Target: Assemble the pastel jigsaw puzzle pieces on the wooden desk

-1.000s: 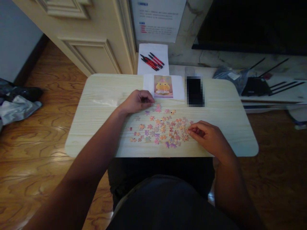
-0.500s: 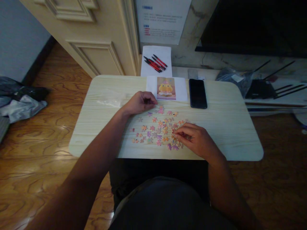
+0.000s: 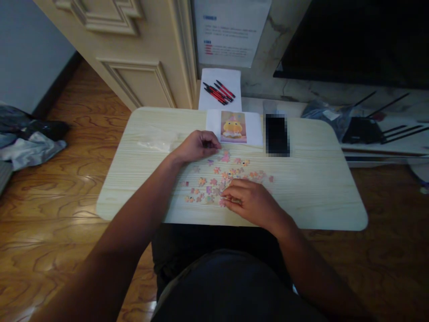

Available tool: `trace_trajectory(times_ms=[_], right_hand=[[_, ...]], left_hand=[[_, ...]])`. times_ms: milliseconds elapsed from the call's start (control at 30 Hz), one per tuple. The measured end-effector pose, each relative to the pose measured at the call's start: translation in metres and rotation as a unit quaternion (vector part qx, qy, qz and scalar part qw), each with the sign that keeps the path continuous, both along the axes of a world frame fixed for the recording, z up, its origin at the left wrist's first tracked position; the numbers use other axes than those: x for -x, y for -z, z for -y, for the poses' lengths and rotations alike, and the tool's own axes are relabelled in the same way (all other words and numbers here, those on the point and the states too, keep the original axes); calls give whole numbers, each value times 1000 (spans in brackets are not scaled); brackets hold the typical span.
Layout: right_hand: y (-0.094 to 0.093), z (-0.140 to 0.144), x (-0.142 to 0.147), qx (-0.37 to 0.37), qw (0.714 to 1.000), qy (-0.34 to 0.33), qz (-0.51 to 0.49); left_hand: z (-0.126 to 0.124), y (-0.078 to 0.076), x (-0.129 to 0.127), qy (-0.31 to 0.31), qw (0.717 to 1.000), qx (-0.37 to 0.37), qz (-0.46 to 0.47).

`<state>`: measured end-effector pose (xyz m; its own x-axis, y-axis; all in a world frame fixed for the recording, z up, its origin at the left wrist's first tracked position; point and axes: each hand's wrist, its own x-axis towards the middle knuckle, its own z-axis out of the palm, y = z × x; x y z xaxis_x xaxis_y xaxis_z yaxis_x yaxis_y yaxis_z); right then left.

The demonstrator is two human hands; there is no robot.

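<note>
Loose jigsaw puzzle pieces in pink, orange and purple lie scattered over the middle of the table. My right hand is down among them, covering some; its thumb and fingers close together at the lower pieces, and what they hold, if anything, is hidden. Beyond the scatter, my left hand rests with curled fingers by the lower left corner of a white sheet. Its fingertips are pinched near a few pink pieces, the contents too small to make out. Printed on the sheet is a yellow cartoon figure.
A phone, pixelated, lies right of the sheet on the pale wooden table. Clear plastic wrapping sits left of my left hand. Several red and black pens lie on paper behind the table. A router stands on the shelf.
My right hand has moved left across the pieces, uncovering some on the right and covering others nearer the middle. My left hand stays at the sheet's corner. The view has shifted slightly.
</note>
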<state>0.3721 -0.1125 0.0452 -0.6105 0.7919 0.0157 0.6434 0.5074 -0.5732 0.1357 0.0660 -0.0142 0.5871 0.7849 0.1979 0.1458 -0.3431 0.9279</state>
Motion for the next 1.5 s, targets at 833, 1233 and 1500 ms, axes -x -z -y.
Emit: trace_trajectory(times_ms=[833, 1233, 1500], right_hand=[[5, 22, 51, -26, 993, 23, 115], [-4, 6, 13, -14, 997, 77, 8], [-3, -44, -67, -24, 972, 223, 68]], left_hand=[[0, -2, 1, -4, 1000, 9, 13], [1, -2, 0, -6, 1000, 3, 11], [-2, 1, 1, 1, 1000, 4, 2]])
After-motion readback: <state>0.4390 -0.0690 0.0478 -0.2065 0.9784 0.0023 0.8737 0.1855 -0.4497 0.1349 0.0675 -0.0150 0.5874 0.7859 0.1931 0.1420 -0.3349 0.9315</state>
